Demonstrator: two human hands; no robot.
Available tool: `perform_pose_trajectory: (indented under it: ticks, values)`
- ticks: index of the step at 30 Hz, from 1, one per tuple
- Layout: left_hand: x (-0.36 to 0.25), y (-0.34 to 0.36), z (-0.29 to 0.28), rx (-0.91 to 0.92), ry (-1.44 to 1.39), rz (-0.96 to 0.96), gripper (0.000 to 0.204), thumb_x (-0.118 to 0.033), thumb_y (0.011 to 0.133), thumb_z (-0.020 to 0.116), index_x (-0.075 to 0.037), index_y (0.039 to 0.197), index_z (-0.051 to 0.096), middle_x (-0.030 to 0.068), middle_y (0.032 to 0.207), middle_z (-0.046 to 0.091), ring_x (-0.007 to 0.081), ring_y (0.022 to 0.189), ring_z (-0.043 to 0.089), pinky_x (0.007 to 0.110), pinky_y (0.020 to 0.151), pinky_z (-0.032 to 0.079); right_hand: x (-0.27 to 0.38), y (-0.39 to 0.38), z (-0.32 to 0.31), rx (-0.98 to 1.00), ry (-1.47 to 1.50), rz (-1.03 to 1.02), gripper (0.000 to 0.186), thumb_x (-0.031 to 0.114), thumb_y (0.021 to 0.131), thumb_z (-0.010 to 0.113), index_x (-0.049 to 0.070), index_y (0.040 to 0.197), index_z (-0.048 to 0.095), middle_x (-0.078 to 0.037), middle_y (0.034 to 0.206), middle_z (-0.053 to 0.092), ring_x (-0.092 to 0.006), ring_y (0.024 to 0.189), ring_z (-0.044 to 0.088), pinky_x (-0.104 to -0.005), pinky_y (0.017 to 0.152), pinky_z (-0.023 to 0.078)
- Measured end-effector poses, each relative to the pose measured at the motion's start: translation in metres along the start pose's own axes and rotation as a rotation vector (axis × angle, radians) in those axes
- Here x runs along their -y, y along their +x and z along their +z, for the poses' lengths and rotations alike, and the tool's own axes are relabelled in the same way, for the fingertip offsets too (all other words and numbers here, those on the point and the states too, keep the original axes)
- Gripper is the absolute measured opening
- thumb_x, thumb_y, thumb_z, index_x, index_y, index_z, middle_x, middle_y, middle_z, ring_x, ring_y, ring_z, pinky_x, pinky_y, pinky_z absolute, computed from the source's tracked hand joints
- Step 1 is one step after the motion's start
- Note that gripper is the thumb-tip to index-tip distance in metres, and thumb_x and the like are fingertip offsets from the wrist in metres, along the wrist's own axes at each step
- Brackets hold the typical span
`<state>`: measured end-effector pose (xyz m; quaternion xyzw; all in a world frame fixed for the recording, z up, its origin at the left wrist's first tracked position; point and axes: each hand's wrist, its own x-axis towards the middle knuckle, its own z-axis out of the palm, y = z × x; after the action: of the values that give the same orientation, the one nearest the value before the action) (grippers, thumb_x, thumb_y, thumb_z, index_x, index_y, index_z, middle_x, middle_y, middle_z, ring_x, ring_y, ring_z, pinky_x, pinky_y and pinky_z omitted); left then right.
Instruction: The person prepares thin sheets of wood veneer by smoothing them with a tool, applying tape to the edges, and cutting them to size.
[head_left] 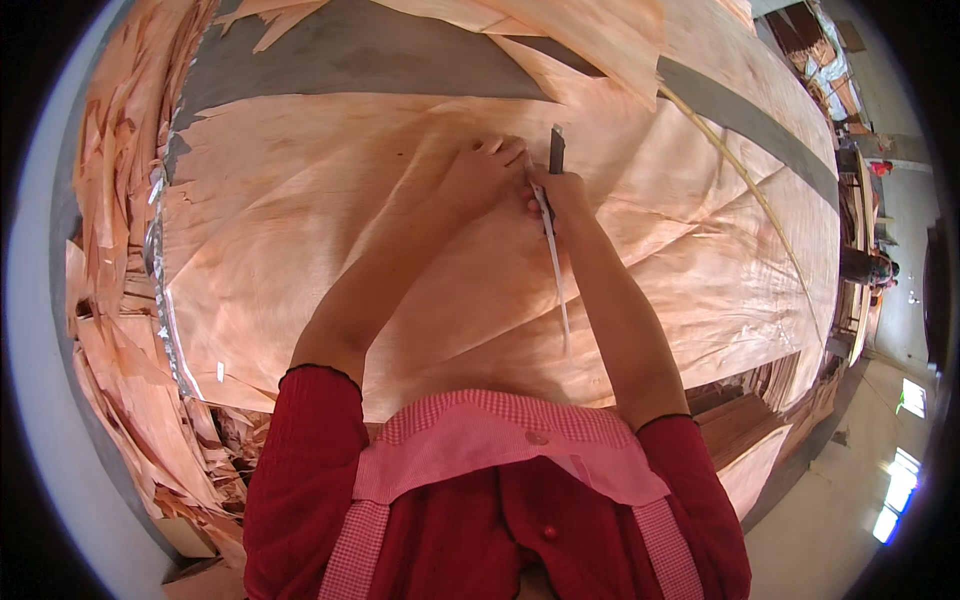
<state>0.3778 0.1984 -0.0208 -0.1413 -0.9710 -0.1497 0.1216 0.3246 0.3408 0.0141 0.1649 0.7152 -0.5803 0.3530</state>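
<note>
Far left, seen from my remote post: scraps (105, 190) of thin wood heaped along the side, ragged and overlapping. Next, the left edge of the big veneer sheet (300, 240), with a small white tag (220, 372) near its lower corner. Grey surface (350, 60) shows beyond the sheet's far edge. From that left edge to my left forearm the sheet runs broad and fairly flat, good sideways room.

Left hand (490, 168) is on the sheet about mid-width, fingers bent and spread a little, fingertips beside the upper end of a white strip (556, 275). Cannot tell whether they pinch it.

Right hand (562, 195) just to the right, nearly meeting the left; closed around a dark-handled tool (557, 150), its handle end pointing away from me. The strip trails from between the hands toward my apron (510, 425). Little room between the hands.

Right of the right forearm: sheet creased, folds fanning outward. A thin yellow rod (745, 175) crosses there, well apart from the hands. Loose sheets (600, 35) overlap the far edge. Lower right, stacked veneer (775, 385) by the near corner. Far right, another person (880, 268) well off.
</note>
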Motion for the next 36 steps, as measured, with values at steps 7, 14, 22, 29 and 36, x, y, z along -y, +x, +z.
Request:
perform_pose_trajectory:
  ticks: [7, 14, 22, 29, 36]
  values:
    - [-0.001, 0.004, 0.004, -0.059, -0.067, -0.021, 0.027, -0.012, 0.074, 0.052, -0.012, 0.101, 0.059, -0.0017, 0.115, 0.051, 0.0205, 0.108, 0.046, 0.043, 0.084, 0.04, 0.002, -0.004, 0.002, -0.049, -0.002, 0.043, 0.017, 0.017, 0.082, 0.056, 0.001, 0.076, 0.059, -0.006, 0.059, 0.057, -0.0141, 0.048, 0.054, -0.0262, 0.039, 0.043]
    - [-0.014, 0.008, -0.007, 0.136, 0.682, 0.397, 0.027, -0.014, 0.076, 0.048, -0.011, 0.101, 0.06, 0.0067, 0.108, 0.053, 0.0234, 0.106, 0.047, 0.04, 0.086, 0.04, -0.003, 0.018, -0.05, 0.141, -0.772, -0.215, 0.018, 0.015, 0.081, 0.055, 0.0, 0.072, 0.059, -0.006, 0.058, 0.056, -0.0155, 0.047, 0.053, -0.027, 0.042, 0.04]
    - [0.116, 0.124, -0.031, -0.163, -0.07, -0.216, 0.037, 0.004, 0.072, 0.048, -0.008, 0.106, 0.056, 0.0107, 0.115, 0.049, 0.0296, 0.112, 0.042, 0.041, 0.09, 0.037, 0.018, -0.007, -0.08, 0.211, -0.025, -0.138, 0.011, 0.015, 0.083, 0.055, 0.004, 0.079, 0.053, -0.003, 0.061, 0.05, -0.0123, 0.048, 0.047, -0.0244, 0.043, 0.037]
    - [0.125, 0.144, -0.069, 0.199, 0.091, -0.171, 0.021, -0.015, 0.07, 0.061, -0.013, 0.092, 0.061, 0.0067, 0.08, 0.061, 0.0248, 0.087, 0.058, 0.04, 0.072, 0.043, 0.026, 0.024, -0.095, 0.188, 0.031, -0.147, 0.012, 0.015, 0.085, 0.054, 0.003, 0.08, 0.053, -0.003, 0.061, 0.05, -0.0093, 0.047, 0.042, -0.0241, 0.043, 0.039]
    - [0.176, 0.099, -0.151, 0.672, 0.121, -0.391, 0.047, -0.031, 0.06, 0.072, -0.003, 0.096, 0.062, 0.0146, 0.092, 0.062, 0.0279, 0.087, 0.06, 0.039, 0.076, 0.046, 0.055, 0.031, -0.053, 0.228, 0.393, -0.21, 0.013, 0.017, 0.087, 0.052, 0.004, 0.089, 0.051, -0.003, 0.092, 0.057, -0.0091, 0.052, 0.043, -0.0254, 0.047, 0.042]
